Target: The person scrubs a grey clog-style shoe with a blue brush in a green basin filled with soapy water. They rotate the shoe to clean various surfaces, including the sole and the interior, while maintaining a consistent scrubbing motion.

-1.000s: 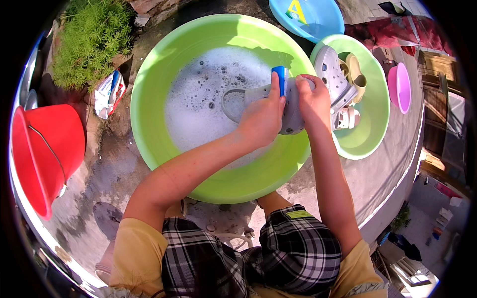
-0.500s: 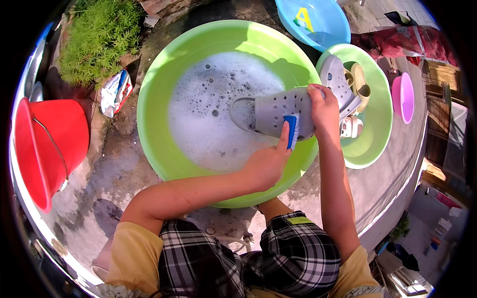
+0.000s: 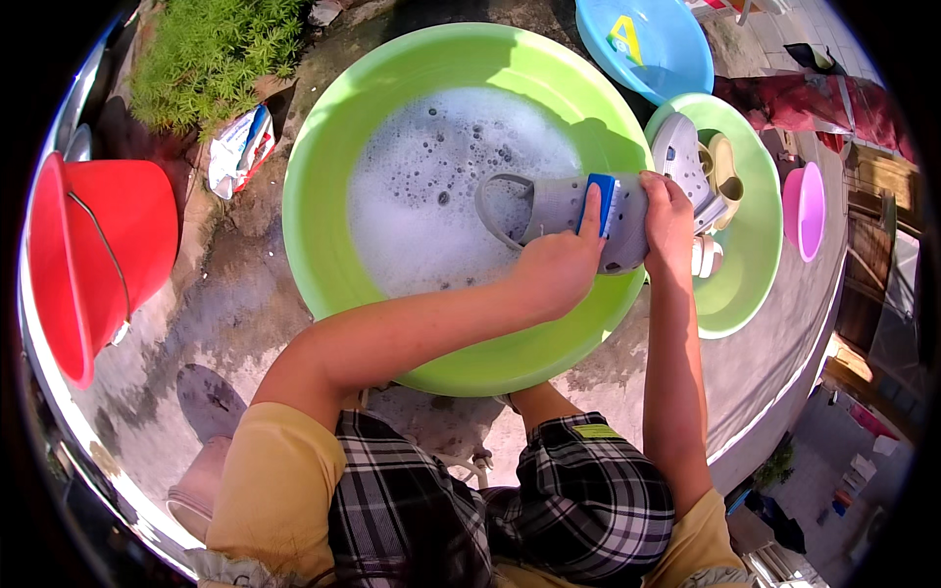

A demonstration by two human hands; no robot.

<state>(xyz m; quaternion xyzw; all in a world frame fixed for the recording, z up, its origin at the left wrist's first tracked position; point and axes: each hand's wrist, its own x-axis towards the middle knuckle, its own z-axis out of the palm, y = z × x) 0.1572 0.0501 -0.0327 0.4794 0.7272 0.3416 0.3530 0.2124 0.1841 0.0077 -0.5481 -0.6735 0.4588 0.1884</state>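
Observation:
Over the right part of a big green basin (image 3: 323, 284) filled with foamy water, a grey clog (image 3: 557, 204) lies sideways, its heel strap toward the foam. My right hand (image 3: 668, 223) grips the clog by its toe end. In my left hand (image 3: 561, 274) is a blue scrub brush (image 3: 600, 196) with white bristles, pressed against the holed upper of the clog; my index finger stretches along the brush's back. Another grey clog (image 3: 676, 152) rests in a smaller green basin (image 3: 750, 294) on the right, beside yellowish clogs (image 3: 725, 176) and a whitish shoe (image 3: 708, 257).
A blue basin (image 3: 676, 49) stands at the far right, a pink basin (image 3: 806, 211) beyond the smaller green one. At left are a red bucket (image 3: 127, 235), a crumpled plastic packet (image 3: 240, 152) and a leafy green plant (image 3: 216, 59). My knees are close to the basin's near rim.
The brush has moved up across the clog's upper with my left hand and turned, its blue back showing more. My right hand keeps its hold. The whole view has shifted slightly.

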